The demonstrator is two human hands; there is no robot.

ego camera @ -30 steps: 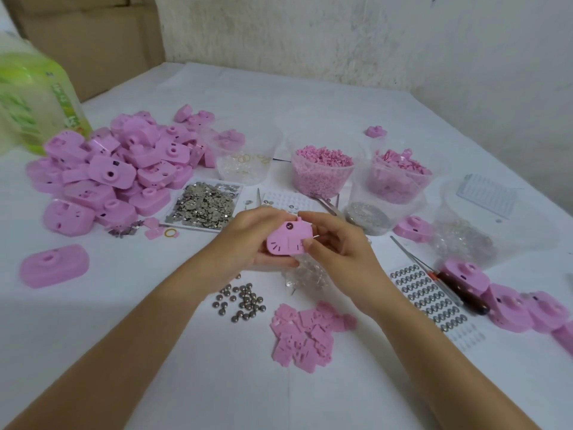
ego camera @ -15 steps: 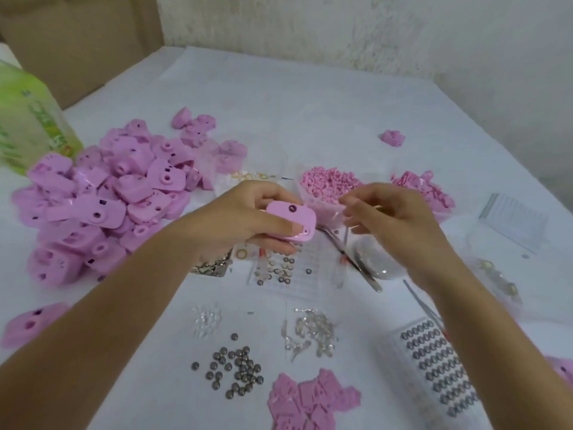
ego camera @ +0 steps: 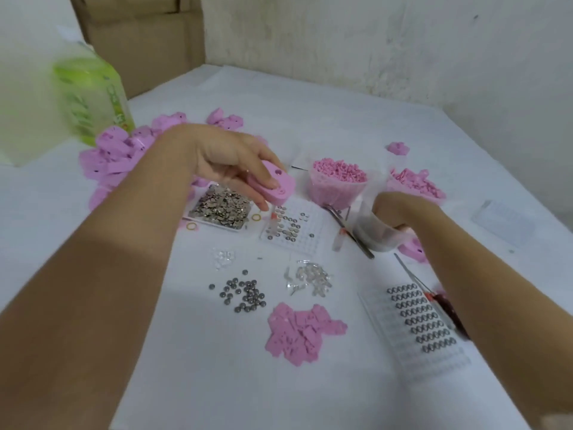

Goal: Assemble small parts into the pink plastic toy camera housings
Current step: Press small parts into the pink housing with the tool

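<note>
Holding a pink housing (ego camera: 277,185) slanted down-right, left hand (ego camera: 228,156) curls; right hand (ego camera: 401,209) unclear

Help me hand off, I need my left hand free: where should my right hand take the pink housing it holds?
Take the pink camera housing by its free rounded right end, coming from the right. The left hand pinches the left part, thumb on top and fingers beneath, so that end juts out bare; pinch it across its thickness.

Left hand (ego camera: 229,162) up, palm down, fingers pinching pink housing (ego camera: 279,189); right hand (ego camera: 400,212) low, fingers hidden.
</note>
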